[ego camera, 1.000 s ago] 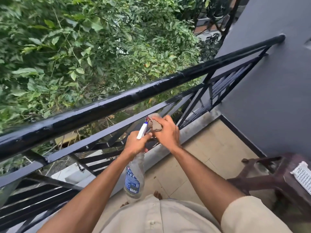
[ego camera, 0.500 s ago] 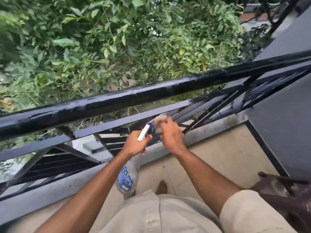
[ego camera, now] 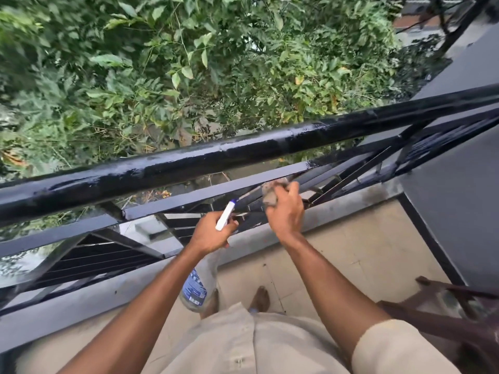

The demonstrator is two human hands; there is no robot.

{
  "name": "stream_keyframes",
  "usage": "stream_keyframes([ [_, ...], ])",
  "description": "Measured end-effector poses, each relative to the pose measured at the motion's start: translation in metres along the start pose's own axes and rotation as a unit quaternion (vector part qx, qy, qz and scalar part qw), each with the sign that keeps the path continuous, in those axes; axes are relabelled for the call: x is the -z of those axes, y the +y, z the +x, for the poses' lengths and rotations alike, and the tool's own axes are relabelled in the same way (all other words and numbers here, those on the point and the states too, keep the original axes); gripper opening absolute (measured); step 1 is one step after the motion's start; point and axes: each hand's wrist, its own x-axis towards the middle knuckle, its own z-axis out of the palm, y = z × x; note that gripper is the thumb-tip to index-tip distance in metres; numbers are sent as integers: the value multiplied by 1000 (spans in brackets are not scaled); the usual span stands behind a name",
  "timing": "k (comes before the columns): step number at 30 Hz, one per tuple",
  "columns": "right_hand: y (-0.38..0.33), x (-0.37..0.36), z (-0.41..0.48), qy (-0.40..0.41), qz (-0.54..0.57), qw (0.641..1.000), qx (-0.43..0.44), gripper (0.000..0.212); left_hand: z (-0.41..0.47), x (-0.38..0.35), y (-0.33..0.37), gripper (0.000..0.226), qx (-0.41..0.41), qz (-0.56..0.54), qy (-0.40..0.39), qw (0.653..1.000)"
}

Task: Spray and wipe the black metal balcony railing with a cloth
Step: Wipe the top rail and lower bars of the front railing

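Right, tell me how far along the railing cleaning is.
Looks done: the top rail shines wet along most of its length. In hand: the right hand holds the cloth against the bars just below it, while the left hand grips the spray bottle, nozzle up. Left, as far as I can judge: the flat bar and the lower slats, which show little wet sheen.

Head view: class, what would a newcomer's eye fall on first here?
The glossy black railing crosses the picture, with green foliage beyond it. Below its top bar, the right hand holds a cloth against a lower bar, while the left hand grips a spray bottle beside it.
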Motion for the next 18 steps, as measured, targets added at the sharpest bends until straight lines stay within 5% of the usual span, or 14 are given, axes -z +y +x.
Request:
stream_keyframes([
  [6, -45, -49, -20, -164, -16, 985, 46, 45, -3, 8, -4, 31, 15, -13, 10, 1000],
  [13, -15, -30, -9, -88, 3, 996, -17, 49, -7, 21, -13, 28, 1, 6, 17, 1000],
  [18, -37, -48, -7, -131, 50, 988, -63, 37, -18, 26, -16, 30, -7, 24, 35, 999],
])
